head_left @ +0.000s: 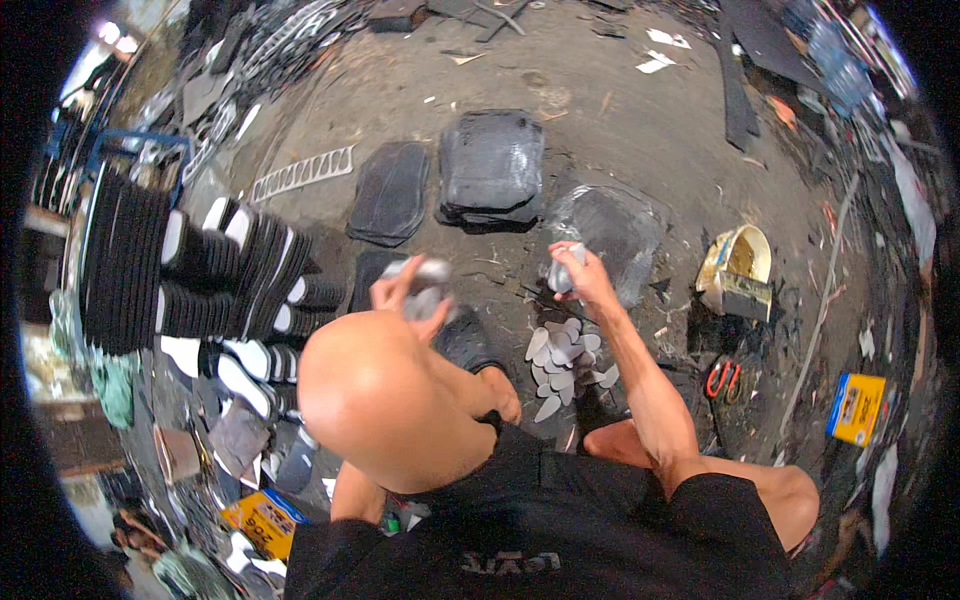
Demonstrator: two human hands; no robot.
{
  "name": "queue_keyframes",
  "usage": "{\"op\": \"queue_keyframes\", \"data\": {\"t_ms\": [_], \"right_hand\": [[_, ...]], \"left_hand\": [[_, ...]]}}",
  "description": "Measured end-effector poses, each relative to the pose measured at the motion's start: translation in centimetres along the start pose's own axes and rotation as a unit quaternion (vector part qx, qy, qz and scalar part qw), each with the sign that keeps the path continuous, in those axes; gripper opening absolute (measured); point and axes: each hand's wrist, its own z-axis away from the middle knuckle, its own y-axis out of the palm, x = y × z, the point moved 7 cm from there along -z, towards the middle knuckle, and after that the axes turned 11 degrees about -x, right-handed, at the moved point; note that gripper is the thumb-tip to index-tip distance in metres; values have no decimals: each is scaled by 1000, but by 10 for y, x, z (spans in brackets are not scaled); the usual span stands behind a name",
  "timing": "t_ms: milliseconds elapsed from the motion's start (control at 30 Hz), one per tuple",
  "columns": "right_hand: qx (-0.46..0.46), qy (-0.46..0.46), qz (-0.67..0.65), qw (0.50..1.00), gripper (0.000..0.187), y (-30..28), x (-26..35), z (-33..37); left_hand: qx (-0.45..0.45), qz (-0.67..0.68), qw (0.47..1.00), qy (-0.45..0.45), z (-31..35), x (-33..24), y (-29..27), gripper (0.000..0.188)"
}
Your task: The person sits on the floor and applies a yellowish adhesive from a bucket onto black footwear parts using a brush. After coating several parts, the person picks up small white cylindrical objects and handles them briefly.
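My left hand (392,290), partly behind my raised knee, is closed round pale grey pieces that are smeared by motion. In front of me on the right, my right hand (588,276) grips a small stack of light grey pieces over the edge of a dark scuffed sheet (620,235). Below that hand lies a loose pile of thin grey teardrop-shaped pieces (562,358) on the ground. Between my two hands and further off sits a stack of black sheets (490,165). Left of it lies a flat black sheet (390,195).
Rows of stacked black-and-white sole shapes (230,265) stand at left. A grey strip with cut-out holes (305,174) lies behind them. To the right are a stained cream tub (745,258), red-handled pliers (722,378) and a yellow-and-blue box (857,408). Scraps litter the ground's edges.
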Motion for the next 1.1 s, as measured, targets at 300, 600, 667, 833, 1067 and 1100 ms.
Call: {"op": "queue_keyframes", "data": {"t_ms": [300, 600, 667, 833, 1067, 1100], "right_hand": [[-65, -124, 116, 983, 57, 66, -73, 7], [-44, 9, -32, 998, 78, 75, -54, 15], [-45, 13, -30, 998, 80, 83, -47, 25], [-91, -34, 7, 995, 84, 36, -58, 22], [-204, -11, 12, 979, 73, 14, -47, 110], [-185, -82, 121, 972, 70, 6, -38, 117]], "left_hand": [[244, -79, 966, -3, -28, 78, 185, 77], [47, -91, 983, 153, -34, 33, 163, 45], [108, 49, 993, -6, -25, 39, 154, 42], [394, 284, 761, -431, 47, -7, 184, 62], [474, 408, 627, -465, 122, 28, 181, 51], [437, 388, 640, -499, 118, 23, 180, 50]]}}
